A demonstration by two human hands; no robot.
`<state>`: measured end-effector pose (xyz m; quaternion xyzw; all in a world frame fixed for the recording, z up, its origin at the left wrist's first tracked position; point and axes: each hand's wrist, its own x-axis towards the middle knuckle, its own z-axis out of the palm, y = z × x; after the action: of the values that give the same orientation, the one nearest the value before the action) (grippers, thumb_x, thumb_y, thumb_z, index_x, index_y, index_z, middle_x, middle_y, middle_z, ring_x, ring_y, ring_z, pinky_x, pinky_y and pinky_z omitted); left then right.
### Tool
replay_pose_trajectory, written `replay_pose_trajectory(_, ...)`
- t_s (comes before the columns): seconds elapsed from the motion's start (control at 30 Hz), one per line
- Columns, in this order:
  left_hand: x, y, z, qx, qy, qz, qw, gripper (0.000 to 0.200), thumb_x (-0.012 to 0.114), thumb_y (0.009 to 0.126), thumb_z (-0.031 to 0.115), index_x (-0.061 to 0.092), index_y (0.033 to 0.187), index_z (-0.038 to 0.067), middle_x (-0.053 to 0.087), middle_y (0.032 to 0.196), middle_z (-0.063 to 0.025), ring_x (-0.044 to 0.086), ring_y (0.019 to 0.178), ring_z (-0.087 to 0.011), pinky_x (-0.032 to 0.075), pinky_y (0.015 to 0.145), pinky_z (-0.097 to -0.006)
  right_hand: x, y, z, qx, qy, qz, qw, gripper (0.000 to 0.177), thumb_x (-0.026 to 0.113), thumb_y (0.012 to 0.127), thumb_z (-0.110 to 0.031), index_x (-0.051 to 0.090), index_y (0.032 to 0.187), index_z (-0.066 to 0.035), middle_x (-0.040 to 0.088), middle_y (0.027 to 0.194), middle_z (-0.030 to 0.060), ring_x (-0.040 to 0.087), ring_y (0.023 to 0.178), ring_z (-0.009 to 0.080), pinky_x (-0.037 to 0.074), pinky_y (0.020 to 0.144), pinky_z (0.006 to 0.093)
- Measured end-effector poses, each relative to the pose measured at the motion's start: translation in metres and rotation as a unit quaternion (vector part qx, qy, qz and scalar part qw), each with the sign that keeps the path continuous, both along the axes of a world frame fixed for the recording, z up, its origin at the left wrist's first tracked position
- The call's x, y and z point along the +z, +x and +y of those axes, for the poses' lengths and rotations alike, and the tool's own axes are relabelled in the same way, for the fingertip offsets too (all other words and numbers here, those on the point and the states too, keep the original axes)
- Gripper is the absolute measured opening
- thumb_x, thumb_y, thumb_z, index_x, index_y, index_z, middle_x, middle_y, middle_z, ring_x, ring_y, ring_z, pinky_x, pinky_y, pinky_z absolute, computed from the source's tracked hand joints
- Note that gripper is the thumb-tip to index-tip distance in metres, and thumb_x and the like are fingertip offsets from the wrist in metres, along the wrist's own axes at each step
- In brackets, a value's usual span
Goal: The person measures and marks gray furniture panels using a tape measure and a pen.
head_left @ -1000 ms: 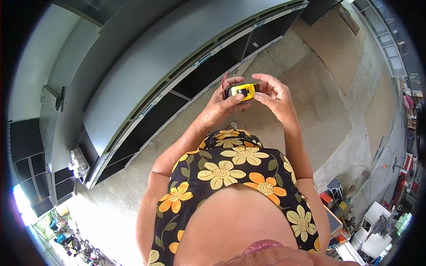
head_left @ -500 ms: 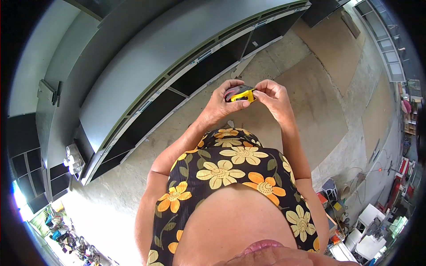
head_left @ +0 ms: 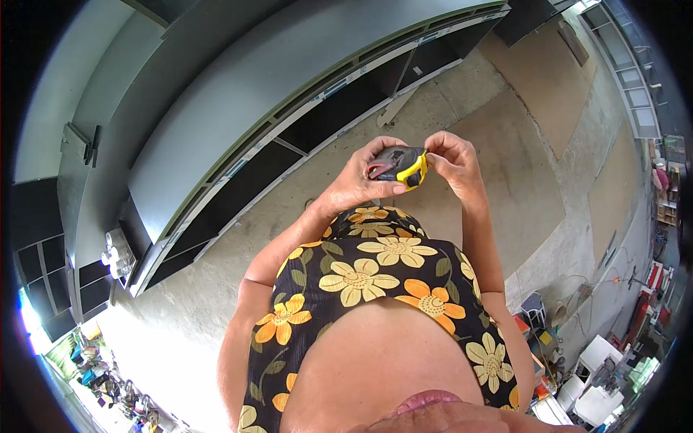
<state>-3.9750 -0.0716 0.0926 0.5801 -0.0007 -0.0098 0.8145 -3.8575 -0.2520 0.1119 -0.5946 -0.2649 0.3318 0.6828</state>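
A black and yellow tape measure [head_left: 398, 164] is held up in front of the chest. My left hand [head_left: 363, 175] wraps round its body, with the thumb below and the fingers above. On the right, my right hand [head_left: 454, 160] pinches at the yellow front end of the tape measure. The thumb and fingertips of that hand are pressed together there, around the tape's end. No length of blade can be made out between the hands.
A long grey cabinet [head_left: 238, 94] with dark open compartments lies across the upper left. Brown sheets [head_left: 498, 159] lie on the concrete floor [head_left: 289, 216]. Shelving [head_left: 624, 72] stands at the upper right. Assorted items and white chairs [head_left: 595, 382] are at the lower right.
The tape measure has turned, showing more of its dark side, and its yellow front has shifted slightly right and down. My right hand has moved slightly right.
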Motion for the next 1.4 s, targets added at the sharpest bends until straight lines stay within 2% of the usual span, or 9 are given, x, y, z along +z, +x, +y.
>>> replay_pose_trajectory(0.07, 0.008, -0.018, 0.003, 0.005, 0.031, -0.006, 0.999, 0.063, 0.078, 0.062, 0.024, 0.051, 0.114, 0.002, 0.057, 0.103, -0.0061, 0.054, 0.096, -0.0141, 0.042, 0.09, -0.0277, -0.001, -0.015, 0.002, 0.016, -0.004, -0.001, 1.0, 0.011, 0.063, 0.079, -0.007, 0.058, 0.086, -0.001, 0.055, 0.078, 0.0002, 0.05, 0.069, 0.0056, 0.042, 0.062, 0.0191)
replay_pose_trajectory(0.2, 0.001, -0.018, 0.029, 0.092, 0.064, 0.023, 0.993, 0.057, 0.07, 0.061, 0.023, 0.051, 0.11, 0.002, 0.058, 0.098, -0.0047, 0.055, 0.09, -0.0127, 0.045, 0.083, -0.0253, 0.014, 0.005, -0.019, -0.071, 0.172, -0.005, 0.983, 0.019, 0.063, 0.076, -0.018, 0.049, 0.079, -0.007, 0.044, 0.074, -0.0005, 0.04, 0.068, 0.0091, 0.035, 0.061, 0.0233)
replay_pose_trajectory(0.27, -0.008, -0.022, 0.049, 0.139, -0.023, 0.048, 0.989, 0.056, 0.069, 0.062, 0.027, 0.052, 0.11, 0.003, 0.058, 0.094, -0.0043, 0.056, 0.085, -0.0112, 0.048, 0.075, -0.0227, 0.019, 0.025, -0.048, -0.112, 0.236, 0.041, 0.964, 0.028, 0.067, 0.074, -0.023, 0.042, 0.077, -0.01, 0.037, 0.072, -0.001, 0.034, 0.069, 0.0114, 0.03, 0.063, 0.0248)
replay_pose_trajectory(0.43, -0.024, -0.058, 0.077, 0.138, 0.054, 0.067, 0.987, 0.055, 0.069, 0.067, 0.032, 0.053, 0.11, 0.003, 0.057, 0.091, -0.003, 0.055, 0.081, -0.0093, 0.047, 0.072, -0.0214, -0.005, 0.035, -0.075, -0.09, 0.144, 0.037, 0.985, 0.024, 0.065, 0.078, -0.019, 0.051, 0.09, -0.004, 0.046, 0.079, 0.003, 0.045, 0.071, 0.0114, 0.038, 0.063, 0.0248)
replay_pose_trajectory(0.67, -0.074, -0.099, 0.099, 0.233, -0.059, 0.14, 0.96, 0.045, 0.066, 0.074, 0.026, 0.056, 0.111, 0.003, 0.058, 0.09, -0.0014, 0.053, 0.078, -0.0072, 0.043, 0.062, -0.0186, -0.022, 0.044, -0.042, -0.065, 0.051, 0.11, 0.991, 0.015, 0.06, 0.084, -0.009, 0.053, 0.095, -0.003, 0.053, 0.085, 0.0031, 0.051, 0.07, 0.0093, 0.043, 0.063, 0.0248)
replay_pose_trajectory(0.73, -0.092, -0.119, 0.119, 0.302, -0.063, 0.127, 0.943, 0.045, 0.066, 0.077, 0.03, 0.057, 0.112, 0.003, 0.062, 0.093, -0.0045, 0.058, 0.074, -0.0102, 0.047, 0.06, -0.0217, -0.024, 0.066, -0.037, -0.101, 0.076, 0.148, 0.981, 0.012, 0.058, 0.085, -0.006, 0.054, 0.096, -0.003, 0.054, 0.084, 0.0024, 0.051, 0.069, 0.009, 0.044, 0.063, 0.0242)
replay_pose_trajectory(0.9, -0.146, -0.207, 0.193, 0.523, -0.156, 0.157, 0.823, 0.03, 0.069, 0.078, 0.029, 0.059, 0.095, 0.006, 0.063, 0.08, -0.0069, 0.059, 0.06, -0.0162, 0.045, 0.048, -0.0262, -0.036, 0.121, -0.015, -0.13, 0.049, 0.128, 0.982, 0.015, 0.063, 0.083, -0.007, 0.061, 0.097, -0.003, 0.06, 0.079, 0.0036, 0.055, 0.067, 0.01, 0.046, 0.06, 0.0248)
replay_pose_trajectory(1.17, -0.142, -0.314, 0.245, 0.68, -0.172, 0.106, 0.705, 0.018, 0.066, 0.081, 0.026, 0.058, 0.089, 0.012, 0.061, 0.079, -0.0015, 0.052, 0.055, -0.011, 0.04, 0.045, -0.0207, -0.03, 0.176, 0.043, -0.091, -0.049, 0.076, 0.992, 0.017, 0.067, 0.083, -0.012, 0.064, 0.098, -0.005, 0.061, 0.08, 0.0013, 0.057, 0.07, 0.0099, 0.048, 0.062, 0.024)
replay_pose_trajectory(1.4, -0.129, -0.408, 0.275, 0.738, -0.168, 0.101, 0.646, 0.021, 0.066, 0.08, 0.027, 0.059, 0.09, 0.011, 0.061, 0.08, -0.0046, 0.048, 0.053, -0.0112, 0.037, 0.045, -0.0206, -0.038, 0.145, 0.128, -0.004, -0.114, 0.054, 0.992, 0.02, 0.068, 0.083, -0.017, 0.064, 0.098, -0.006, 0.062, 0.079, -0.0004, 0.06, 0.072, 0.0092, 0.048, 0.063, 0.0215)
